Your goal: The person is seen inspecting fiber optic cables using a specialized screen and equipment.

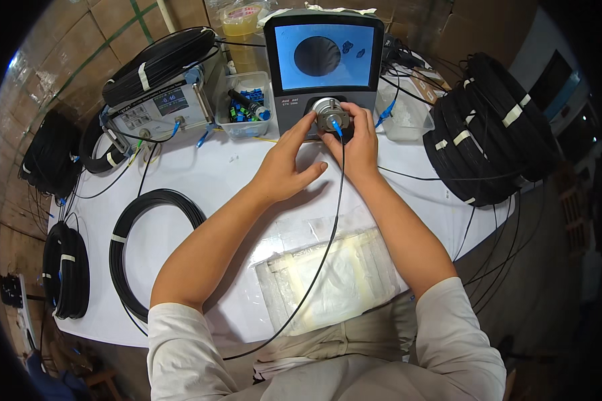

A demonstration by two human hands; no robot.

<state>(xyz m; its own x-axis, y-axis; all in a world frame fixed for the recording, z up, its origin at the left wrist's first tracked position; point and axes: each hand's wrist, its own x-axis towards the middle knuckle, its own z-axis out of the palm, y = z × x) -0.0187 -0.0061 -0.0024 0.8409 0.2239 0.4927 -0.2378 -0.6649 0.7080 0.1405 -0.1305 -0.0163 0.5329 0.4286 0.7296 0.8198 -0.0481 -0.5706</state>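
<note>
Your right hand (361, 137) pinches the blue plug (336, 127) at the scope's port (329, 112), twelve o'clock on the desk (201, 174); left hand (284, 164) grips the port rim. Risk: skewed entry scuffs the tip; cable (328, 234) may snag

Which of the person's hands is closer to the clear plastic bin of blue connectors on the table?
Left. The left hand reaches up to the silver port, just right of and below the bin. The right hand holds the port's far side, farther from the bin.

White table (201, 170) — cable coils (144, 234), inspection scope (324, 63), tester (157, 107).
</note>
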